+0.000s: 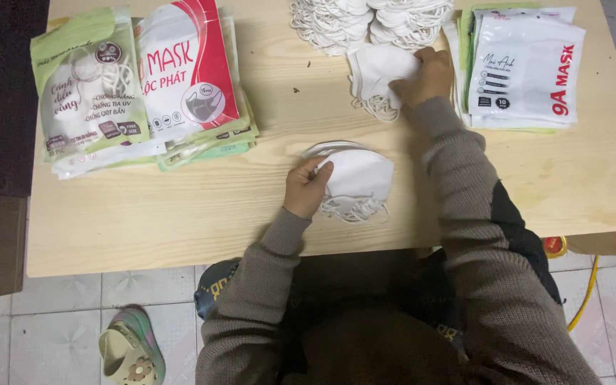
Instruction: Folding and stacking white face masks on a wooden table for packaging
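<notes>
**Two hands on white masks at a wooden table**

The left hand (308,187) rests with fingers curled on the left edge of a small stack of white face masks (356,180) lying near the table's front edge, ear loops spilling out beneath it at 6 o'clock. The right hand (422,77) is stretched out to 1 o'clock of that stack and is closed on a few more white masks (376,71), pinching them at their right side. The two hands are well apart.

At 12 o'clock of the right hand, along the far edge, sits a large heap of loose masks (368,21) with tangled loops. At 3 o'clock of the right hand lies a pile of white printed pouches (525,71). Well off at 9 o'clock lie filled packets, one green (87,85) and one red and white (187,68), atop a flatter pile.

The wooden table (180,214) stands on a tiled floor, where a sandal (131,349) lies at 7 o'clock.
</notes>
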